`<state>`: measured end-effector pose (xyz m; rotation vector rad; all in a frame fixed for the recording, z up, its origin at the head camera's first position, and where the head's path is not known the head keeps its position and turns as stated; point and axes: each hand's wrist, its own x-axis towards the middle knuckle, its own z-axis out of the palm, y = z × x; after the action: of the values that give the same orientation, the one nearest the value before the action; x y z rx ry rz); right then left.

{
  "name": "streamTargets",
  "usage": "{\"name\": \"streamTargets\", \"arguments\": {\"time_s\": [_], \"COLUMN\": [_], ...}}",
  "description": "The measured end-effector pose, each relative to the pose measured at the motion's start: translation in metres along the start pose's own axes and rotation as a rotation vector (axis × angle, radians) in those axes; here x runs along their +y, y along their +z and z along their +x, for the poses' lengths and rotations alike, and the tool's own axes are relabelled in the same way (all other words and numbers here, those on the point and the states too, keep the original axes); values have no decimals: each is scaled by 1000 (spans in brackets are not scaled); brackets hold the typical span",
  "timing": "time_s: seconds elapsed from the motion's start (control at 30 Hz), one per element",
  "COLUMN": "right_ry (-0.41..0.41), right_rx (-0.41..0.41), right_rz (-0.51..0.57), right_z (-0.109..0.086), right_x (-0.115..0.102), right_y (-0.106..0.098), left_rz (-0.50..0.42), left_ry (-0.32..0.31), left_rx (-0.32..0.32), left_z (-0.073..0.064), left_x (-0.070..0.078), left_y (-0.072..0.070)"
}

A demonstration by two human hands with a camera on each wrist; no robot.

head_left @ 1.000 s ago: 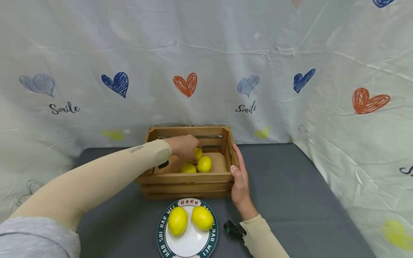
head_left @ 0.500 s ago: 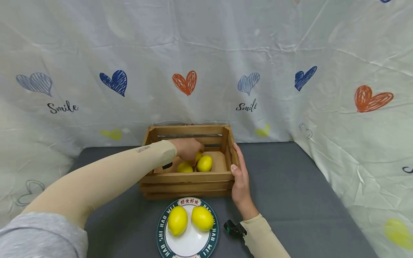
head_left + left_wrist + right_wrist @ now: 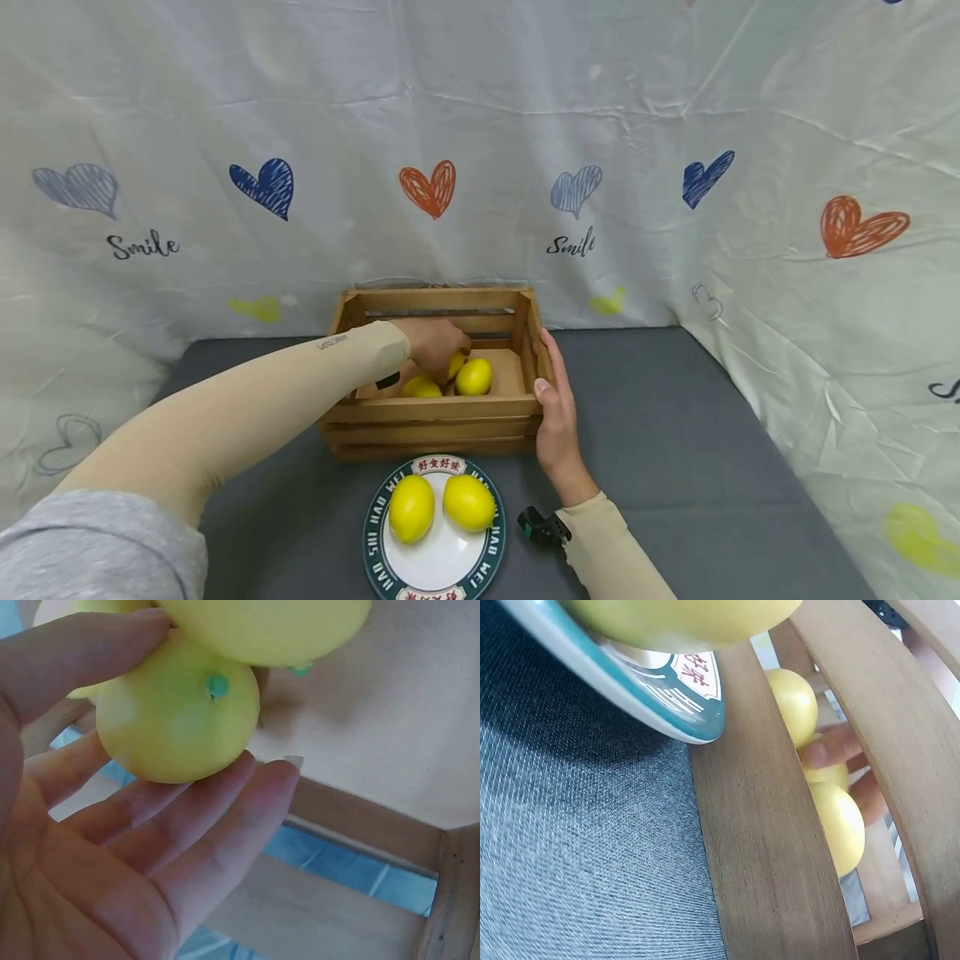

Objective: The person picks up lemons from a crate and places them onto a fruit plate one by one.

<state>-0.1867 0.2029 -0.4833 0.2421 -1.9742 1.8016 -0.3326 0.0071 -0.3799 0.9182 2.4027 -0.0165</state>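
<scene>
In the head view, my left hand [image 3: 435, 343] is down inside a slatted wooden crate [image 3: 435, 433]. It pinches a yellow lemon [image 3: 176, 720], with the thumb on one side and fingers on the other in the left wrist view. One more lemon [image 3: 474, 377] sits to its right and another lemon [image 3: 422, 387] nearer the front wall. My right hand [image 3: 558, 425] rests against the crate's right end, fingers straight along the outside and thumb at the front corner. The right wrist view shows left fingertips [image 3: 832, 746] between the slats, but not the right hand.
A green-rimmed white plate [image 3: 438, 567] stands just in front of the crate, bearing two lemons: the left lemon [image 3: 411, 508] and the right lemon [image 3: 468, 502]. Dark grey cloth [image 3: 675, 467] covers the table. A white heart-printed curtain [image 3: 480, 125] hangs behind and at the sides.
My left hand has shifted slightly to the right inside the crate. The front lemon has moved a little left. My right hand stays at the crate's end.
</scene>
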Motion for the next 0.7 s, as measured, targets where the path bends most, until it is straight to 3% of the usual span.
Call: {"name": "streamTargets", "arguments": {"time_s": [0.27,0.5,0.7], "right_ry": [-1,7,14], "right_rx": [-8,0,6], "right_rz": [-2,-12,-30], "right_z": [2,2,0], "right_x": [-3,-2,-2], "right_y": [5,4,1], "left_rz": [-44,-6,34], "left_ry": [1,84,74], "left_rx": [91,188,245], "left_z": [-30,-64,-96], "left_x": [-3,-3,4], "left_y": [-14,-20,-24]}}
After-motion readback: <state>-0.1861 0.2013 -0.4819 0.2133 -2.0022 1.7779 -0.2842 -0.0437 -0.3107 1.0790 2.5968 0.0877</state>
